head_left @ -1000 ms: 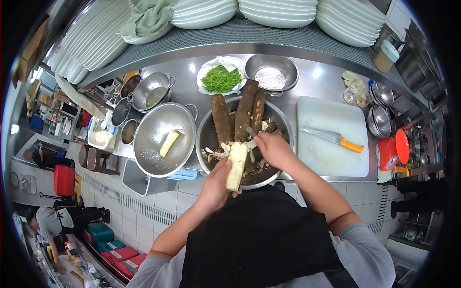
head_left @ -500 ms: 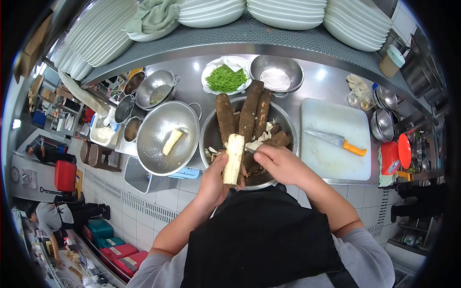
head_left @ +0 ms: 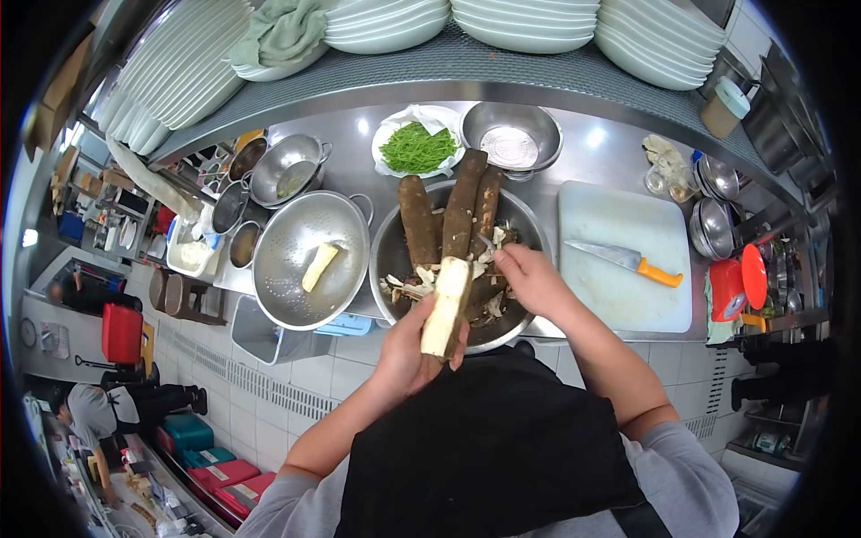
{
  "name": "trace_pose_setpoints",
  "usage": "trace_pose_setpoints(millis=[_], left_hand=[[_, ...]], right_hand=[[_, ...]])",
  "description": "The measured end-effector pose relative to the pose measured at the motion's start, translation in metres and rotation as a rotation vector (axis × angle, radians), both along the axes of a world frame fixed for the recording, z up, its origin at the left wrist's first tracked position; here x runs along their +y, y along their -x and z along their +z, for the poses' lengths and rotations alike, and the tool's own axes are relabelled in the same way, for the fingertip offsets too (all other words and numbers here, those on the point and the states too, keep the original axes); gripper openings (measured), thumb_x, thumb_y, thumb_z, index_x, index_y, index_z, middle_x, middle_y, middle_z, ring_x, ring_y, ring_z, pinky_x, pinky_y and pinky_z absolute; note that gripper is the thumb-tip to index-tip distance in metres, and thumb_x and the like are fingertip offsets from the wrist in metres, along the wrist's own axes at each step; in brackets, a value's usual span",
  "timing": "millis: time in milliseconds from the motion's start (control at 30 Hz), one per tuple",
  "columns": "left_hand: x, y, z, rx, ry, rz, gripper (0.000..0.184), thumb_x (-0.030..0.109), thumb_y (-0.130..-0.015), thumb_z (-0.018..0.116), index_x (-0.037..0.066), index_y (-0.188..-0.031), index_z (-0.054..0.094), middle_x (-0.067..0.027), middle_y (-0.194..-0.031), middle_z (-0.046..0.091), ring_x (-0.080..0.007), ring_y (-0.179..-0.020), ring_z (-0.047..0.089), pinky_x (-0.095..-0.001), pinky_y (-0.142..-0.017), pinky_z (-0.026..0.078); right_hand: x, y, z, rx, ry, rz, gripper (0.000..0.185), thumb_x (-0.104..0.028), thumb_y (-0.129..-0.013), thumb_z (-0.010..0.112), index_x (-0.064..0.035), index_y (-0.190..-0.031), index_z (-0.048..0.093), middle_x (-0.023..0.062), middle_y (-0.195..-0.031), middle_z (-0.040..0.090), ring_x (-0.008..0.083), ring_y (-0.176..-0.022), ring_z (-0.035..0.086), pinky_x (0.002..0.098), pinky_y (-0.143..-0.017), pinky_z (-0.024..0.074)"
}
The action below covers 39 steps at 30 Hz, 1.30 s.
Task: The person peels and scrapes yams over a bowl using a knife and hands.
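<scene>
Head view looks down on our two hands over a wide metal bowl [head_left: 387, 255] on the worktop [head_left: 583, 161]. Our left hand [head_left: 405, 350] grips a partly peeled root [head_left: 446, 309] near its lower end, tilted over the bowl's near edge. Its pale face is up and brown skin shows along the right side; gripping low probably leaves most of its length exposed. Our right hand [head_left: 527, 280] is closed around what looks like a small tool [head_left: 487, 243], mostly hidden by the fingers, so we cannot tell its exact kind. It is over the bowl, to the right of the root and apart from it.

Three long brown roots [head_left: 419, 224] lean in the bowl with their tops past the far rim, likely because they are too long to lie flat. Peelings [head_left: 408, 290] lie below them, and holding our root over the bowl presumably lets scraps drop there. Just left, a colander [head_left: 282, 238] holds a pale piece [head_left: 320, 267], apparently to keep it apart from the skins. To the right, a knife [head_left: 619, 255] lies flat on a chopping board [head_left: 628, 309], its yellow handle towards our right side, which would suit an easy reach.
</scene>
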<state>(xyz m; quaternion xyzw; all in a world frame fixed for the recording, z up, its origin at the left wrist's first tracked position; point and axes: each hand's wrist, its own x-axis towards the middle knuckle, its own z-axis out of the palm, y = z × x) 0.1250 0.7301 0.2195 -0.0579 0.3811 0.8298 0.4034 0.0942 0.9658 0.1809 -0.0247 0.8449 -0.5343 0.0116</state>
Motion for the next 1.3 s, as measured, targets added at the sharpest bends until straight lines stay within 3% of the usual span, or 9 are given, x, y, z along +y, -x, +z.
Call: trace_pose_setpoints(millis=[267, 467, 567, 667, 867, 933, 1067, 1167, 1300], left_hand=[[-0.005, 0.019, -0.004, 0.049, -0.008, 0.16, 0.043, 0.042, -0.107, 0.036, 0.006, -0.123, 0.054, -0.0115, -0.093, 0.064, -0.024, -0.083, 0.063, -0.0373, -0.075, 0.05], [0.012, 0.026, -0.011, 0.261, 0.02, 0.537, 0.039, 0.039, -0.11, 0.035, 0.007, -0.126, 0.049, -0.0098, -0.108, 0.061, -0.0216, -0.099, 0.06, -0.04, -0.091, 0.046], [0.015, 0.029, -0.008, 0.385, -0.023, 0.565, 0.038, 0.04, -0.11, 0.035, 0.009, -0.13, 0.044, -0.0109, -0.118, 0.058, -0.0219, -0.109, 0.057, -0.0423, -0.098, 0.045], [0.02, 0.027, 0.003, 0.36, -0.036, 0.569, 0.037, 0.039, -0.109, 0.035, 0.011, -0.133, 0.041, -0.0113, -0.125, 0.054, -0.0245, -0.118, 0.054, -0.0445, -0.105, 0.044], [0.025, 0.024, 0.005, 0.399, -0.048, 0.606, 0.036, 0.036, -0.109, 0.037, 0.009, -0.134, 0.039, -0.0127, -0.129, 0.053, -0.0283, -0.127, 0.051, -0.0462, -0.113, 0.038], [0.027, 0.024, 0.003, 0.432, -0.038, 0.611, 0.036, 0.035, -0.109, 0.038, 0.009, -0.134, 0.039, -0.0132, -0.129, 0.053, -0.0285, -0.128, 0.051, -0.0463, -0.114, 0.038], [0.027, 0.024, 0.002, 0.498, 0.005, 0.577, 0.034, 0.031, -0.11, 0.038, 0.009, -0.134, 0.037, -0.0143, -0.13, 0.052, -0.0289, -0.129, 0.05, -0.0465, -0.113, 0.038], [0.025, 0.025, -0.005, 0.534, 0.08, 0.562, 0.033, 0.03, -0.11, 0.037, 0.008, -0.135, 0.037, -0.0148, -0.13, 0.053, -0.0292, -0.128, 0.051, -0.0464, -0.111, 0.041], [0.016, 0.031, -0.01, 0.522, 0.095, 0.51, 0.033, 0.028, -0.11, 0.037, 0.007, -0.135, 0.037, -0.0153, -0.129, 0.054, -0.0296, -0.127, 0.053, -0.0466, -0.109, 0.043]], right_hand=[[-0.018, -0.022, 0.034, 0.026, 0.04, 0.062, 0.035, -0.03, -0.104, 0.052, 0.0025, -0.094, 0.058, 0.0245, -0.079, 0.062, 0.0441, -0.076, 0.061, 0.0469, -0.069, 0.046], [-0.038, -0.049, 0.066, -0.238, 0.137, 0.261, 0.041, -0.024, -0.104, 0.051, -0.0043, -0.14, 0.051, 0.0191, -0.103, 0.069, 0.0322, -0.099, 0.068, 0.0405, -0.086, 0.0507], [-0.044, -0.053, 0.072, -0.387, 0.196, 0.292, 0.047, -0.021, -0.104, 0.05, -0.0063, -0.148, 0.044, 0.0177, -0.107, 0.07, 0.0312, -0.099, 0.068, 0.0399, -0.088, 0.0504], [-0.046, -0.053, 0.054, -0.097, 0.202, 0.278, 0.052, -0.018, -0.105, 0.049, -0.0087, -0.154, 0.036, 0.0146, -0.1, 0.068, 0.0248, -0.083, 0.065, 0.0376, -0.082, 0.0514], [-0.047, -0.054, 0.07, -0.223, 0.259, 0.253, 0.055, -0.016, -0.105, 0.049, -0.0107, -0.157, 0.033, 0.0123, -0.093, 0.065, 0.0135, -0.066, 0.053, 0.0326, -0.075, 0.0516], [-0.048, -0.054, 0.065, -0.235, 0.302, 0.214, 0.054, -0.015, -0.106, 0.047, -0.0133, -0.158, 0.032, -0.0012, -0.077, 0.05, 0.0072, -0.066, 0.048, 0.0248, -0.062, 0.0457], [-0.049, -0.051, 0.061, -0.245, 0.294, 0.183, 0.051, -0.016, -0.105, 0.049, -0.0127, -0.155, 0.039, 0.0077, -0.083, 0.061, 0.011, -0.065, 0.05, 0.0294, -0.071, 0.0495], [-0.049, -0.046, 0.047, -0.113, 0.308, 0.17, 0.048, -0.016, -0.106, 0.048, -0.0138, -0.153, 0.042, 0.0031, -0.075, 0.054, 0.009, -0.063, 0.048, 0.0275, -0.067, 0.0475], [-0.04, -0.036, 0.052, -0.395, 0.434, 0.207, 0.045, -0.018, -0.107, 0.047, -0.015, -0.152, 0.044, -0.0015, -0.068, 0.049, 0.0061, -0.055, 0.043, 0.0245, -0.055, 0.0427]])
